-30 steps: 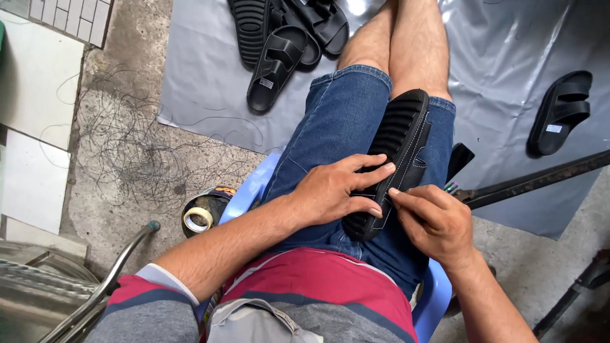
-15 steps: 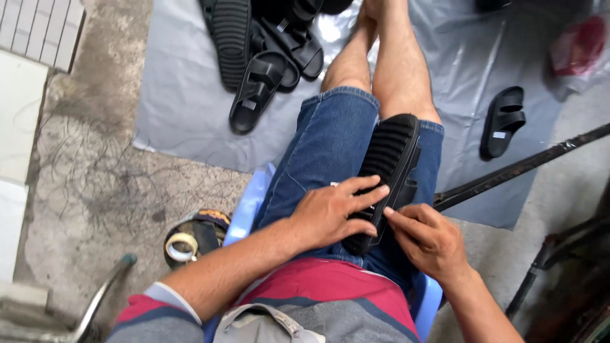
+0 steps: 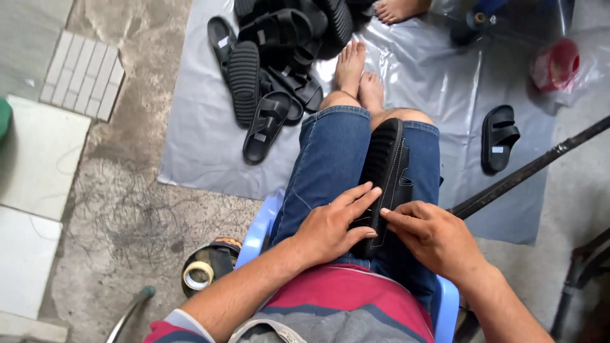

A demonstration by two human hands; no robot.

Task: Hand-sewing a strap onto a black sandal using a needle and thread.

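Observation:
A black sandal (image 3: 385, 166) lies sole-up along my lap, on my blue denim shorts. My left hand (image 3: 333, 224) rests flat over its near end, fingers stretched across the sole and pressing it down. My right hand (image 3: 432, 236) sits just to the right, its fingertips pinching the sandal's strap edge close to the left fingertips. I am seated on a light blue plastic stool (image 3: 260, 228), bare feet out on a grey plastic sheet (image 3: 432, 76).
A pile of black sandals (image 3: 273, 70) lies on the sheet ahead left, a single one (image 3: 497, 136) to the right. A dark metal bar (image 3: 527, 168) slants past my right knee. A tape roll (image 3: 198, 274) sits by the stool. Another person's foot (image 3: 400, 9) shows at the top.
The view has tilted forward, showing my feet and more of the sheet. Both hands have stayed on the sandal's near end, with only small finger shifts.

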